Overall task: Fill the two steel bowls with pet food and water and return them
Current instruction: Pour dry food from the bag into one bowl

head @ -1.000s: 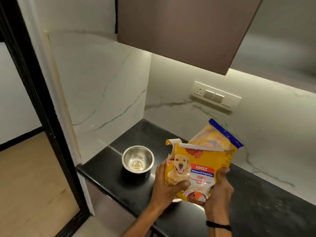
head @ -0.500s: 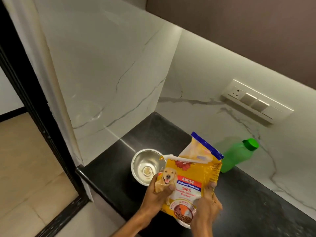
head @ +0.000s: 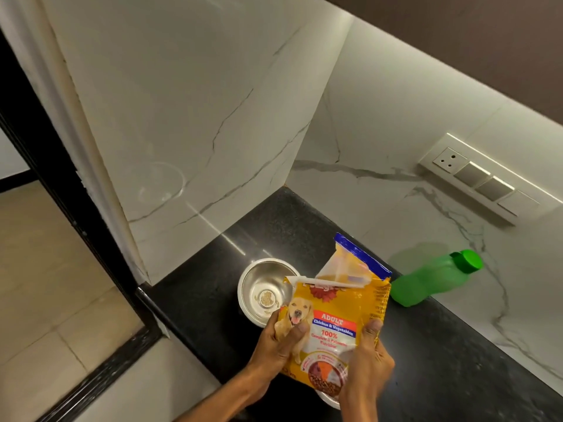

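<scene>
I hold a yellow dog food bag (head: 338, 318) upright over the black counter (head: 441, 360), its torn top open. My left hand (head: 281, 341) grips its left edge and my right hand (head: 370, 357) grips its right side. One steel bowl (head: 262, 287) stands just behind the bag's left corner, holding nothing but a small speck at its bottom. A second steel bowl (head: 327, 399) shows only as a rim sliver under the bag and my right hand. A green water bottle (head: 432, 277) with a green cap lies on its side at the back right.
White marble walls close the counter's left and back sides. A switch panel (head: 478, 178) sits on the back wall. The counter's front edge (head: 158, 312) drops to a tiled floor and a dark door frame on the left.
The view has tilted down and right, bringing the green bottle into sight. The bag has come lower and closer to the near bowl, still held in both hands.
</scene>
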